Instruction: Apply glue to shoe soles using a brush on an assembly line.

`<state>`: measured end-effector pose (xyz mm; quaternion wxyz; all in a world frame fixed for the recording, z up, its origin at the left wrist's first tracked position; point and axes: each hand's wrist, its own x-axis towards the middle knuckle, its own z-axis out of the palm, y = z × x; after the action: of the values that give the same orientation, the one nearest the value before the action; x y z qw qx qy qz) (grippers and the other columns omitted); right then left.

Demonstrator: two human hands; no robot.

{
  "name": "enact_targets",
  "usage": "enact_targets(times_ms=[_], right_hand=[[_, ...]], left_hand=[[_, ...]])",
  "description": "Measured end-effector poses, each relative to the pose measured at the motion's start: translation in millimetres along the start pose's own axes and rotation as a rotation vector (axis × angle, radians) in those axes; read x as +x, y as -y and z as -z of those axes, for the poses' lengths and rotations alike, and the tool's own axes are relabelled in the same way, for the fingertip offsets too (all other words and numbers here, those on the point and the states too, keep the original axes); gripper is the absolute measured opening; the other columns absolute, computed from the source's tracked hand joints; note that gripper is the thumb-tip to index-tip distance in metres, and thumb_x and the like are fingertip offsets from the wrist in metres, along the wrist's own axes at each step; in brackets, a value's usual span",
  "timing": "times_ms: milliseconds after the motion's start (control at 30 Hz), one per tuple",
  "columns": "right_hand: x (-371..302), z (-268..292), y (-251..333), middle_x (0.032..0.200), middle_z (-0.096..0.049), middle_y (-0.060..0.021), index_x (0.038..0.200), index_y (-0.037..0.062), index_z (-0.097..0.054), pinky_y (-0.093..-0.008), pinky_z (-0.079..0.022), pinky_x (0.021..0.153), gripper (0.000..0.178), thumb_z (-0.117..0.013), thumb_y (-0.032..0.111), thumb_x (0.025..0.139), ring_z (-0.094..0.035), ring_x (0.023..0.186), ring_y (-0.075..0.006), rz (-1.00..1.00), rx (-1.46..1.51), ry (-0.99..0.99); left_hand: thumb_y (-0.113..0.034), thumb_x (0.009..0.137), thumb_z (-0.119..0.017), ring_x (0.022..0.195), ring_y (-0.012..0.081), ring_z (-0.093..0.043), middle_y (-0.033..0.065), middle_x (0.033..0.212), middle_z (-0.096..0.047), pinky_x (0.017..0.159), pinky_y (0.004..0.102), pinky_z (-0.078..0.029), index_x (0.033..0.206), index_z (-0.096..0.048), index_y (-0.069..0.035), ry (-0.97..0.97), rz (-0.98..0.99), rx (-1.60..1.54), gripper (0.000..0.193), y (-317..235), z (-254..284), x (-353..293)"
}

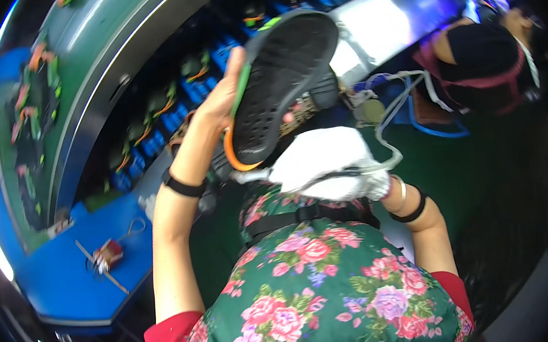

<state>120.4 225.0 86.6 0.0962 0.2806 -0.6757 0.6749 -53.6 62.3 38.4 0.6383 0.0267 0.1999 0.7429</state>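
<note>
My left hand (219, 103), bare with a black band lower on the arm, grips a black shoe sole (281, 80) by its left edge. The sole stands tilted, its dark perforated face toward me, with green and orange along the rim. Just below it is my right hand (326, 159) in a white glove, its fingers closed. A short pale nozzle-like tip (252, 175) shows at the glove's left, and a grey hose (388, 149) runs past its right side. What the glove holds is mostly hidden.
Shoe parts sit on blue holders (151, 144) along a curved line ahead. A green conveyor (95, 23) with more shoe parts lies beyond at left. On the blue table (65, 280) is a small red-and-white roll (108, 255). Another person (476, 59) is at the right.
</note>
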Motion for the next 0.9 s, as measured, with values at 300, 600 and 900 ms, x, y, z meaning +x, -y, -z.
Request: enact_targets(times_ms=[300,600,900], right_hand=[[16,-48,1,0.103,-0.077,-0.0066,0.098,0.0136,-0.078,-0.0368,-0.058,0.085,0.021,-0.078,0.008,0.077,-0.073,0.096,-0.0268,0.004,-0.269,0.235],[34,-24,-6,0.094,-0.077,-0.0084,0.090,0.0083,-0.078,-0.0357,-0.058,0.081,0.015,-0.079,0.003,0.076,-0.075,0.088,-0.0240,-0.083,0.004,0.197],[30,7,-6,0.099,-0.077,-0.0127,0.095,-0.0005,-0.077,-0.0315,-0.058,0.081,0.016,-0.076,-0.005,0.080,-0.074,0.088,-0.0210,-0.221,-0.227,-0.303]], left_hand=[[-0.068,0.097,-0.045,0.096,0.0298,-0.073,0.0220,0.122,-0.067,0.078,0.0450,-0.065,0.144,-0.050,-0.003,0.054,0.192,0.365,0.080,-6,20,-45],[-0.072,0.097,-0.041,0.080,0.0241,-0.075,0.0202,0.118,-0.069,0.073,0.0392,-0.065,0.135,-0.054,0.001,-0.441,0.056,0.640,0.083,-4,1,-31],[-0.039,0.110,-0.032,0.109,0.0341,-0.068,0.0214,0.125,-0.066,0.101,0.0472,-0.054,0.137,-0.052,0.004,-0.139,-0.224,-0.145,0.055,40,39,-36]])
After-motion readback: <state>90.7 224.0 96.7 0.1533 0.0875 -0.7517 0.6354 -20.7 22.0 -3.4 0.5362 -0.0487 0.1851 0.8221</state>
